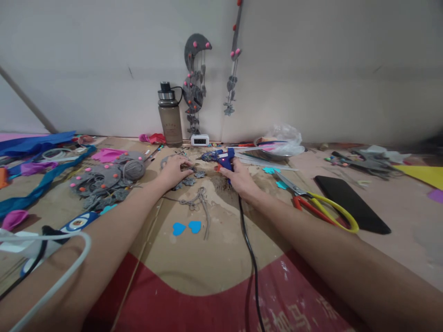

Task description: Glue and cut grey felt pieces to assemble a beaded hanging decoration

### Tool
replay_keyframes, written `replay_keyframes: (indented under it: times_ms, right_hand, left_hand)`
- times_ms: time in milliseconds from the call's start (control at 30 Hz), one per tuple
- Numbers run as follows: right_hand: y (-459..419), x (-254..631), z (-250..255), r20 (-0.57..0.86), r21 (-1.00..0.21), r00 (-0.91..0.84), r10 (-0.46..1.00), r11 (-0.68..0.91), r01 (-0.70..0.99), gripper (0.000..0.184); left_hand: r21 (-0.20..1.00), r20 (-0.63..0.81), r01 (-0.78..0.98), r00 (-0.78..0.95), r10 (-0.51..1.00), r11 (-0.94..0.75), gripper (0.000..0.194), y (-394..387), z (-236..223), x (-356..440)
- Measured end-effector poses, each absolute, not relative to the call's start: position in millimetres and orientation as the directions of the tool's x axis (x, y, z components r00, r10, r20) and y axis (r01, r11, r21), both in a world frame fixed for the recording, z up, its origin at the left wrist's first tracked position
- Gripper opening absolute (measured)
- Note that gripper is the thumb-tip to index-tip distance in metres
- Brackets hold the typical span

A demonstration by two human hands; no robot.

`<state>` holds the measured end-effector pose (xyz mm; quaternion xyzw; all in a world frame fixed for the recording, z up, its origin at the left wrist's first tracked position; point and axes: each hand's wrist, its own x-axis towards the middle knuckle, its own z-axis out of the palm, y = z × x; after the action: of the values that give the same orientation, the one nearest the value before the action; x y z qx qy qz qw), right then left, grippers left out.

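Observation:
My right hand (240,180) is wrapped round the handle of a blue hot glue gun (224,157), whose nozzle points left. A black cord (245,226) runs from it toward me. My left hand (177,170) rests low over grey felt pieces (185,183), thumb and fingers apart, just left of the nozzle; part of the felt is hidden under it. Grey strings (194,202) trail from the felt toward me. Two blue heart cutouts (187,228) lie nearer on the cardboard (173,267).
Scissors (311,198) and a black phone (353,203) lie right. Grey felt with pom-poms (100,177) and yarn lie left. A bottle (170,120), small clock (200,140) and plastic-covered bowl (277,147) stand behind. Felt moon hangings (195,50) are against the wall. A white cable (88,249) crosses lower left.

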<state>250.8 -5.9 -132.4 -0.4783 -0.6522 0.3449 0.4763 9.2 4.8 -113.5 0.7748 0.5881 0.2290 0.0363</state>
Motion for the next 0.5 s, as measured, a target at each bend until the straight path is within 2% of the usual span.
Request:
replay_keyframes:
  times_ms: [200,500]
  right_hand:
    - [-8.9,249.1,-129.8,0.239,-0.891,-0.132,0.962,0.271,0.364,0.035]
    - [-8.7,247.7,-131.9,0.255,-0.871,-0.197,0.947,0.313,0.378,0.025]
  left_hand:
    - [0.334,0.298,0.876,0.252,0.921,-0.348,0.025,2.6,-110.0,10.2]
    - [0.396,0.276,0.869,0.195,0.941,-0.296,0.026,3.3,-112.4,10.2]
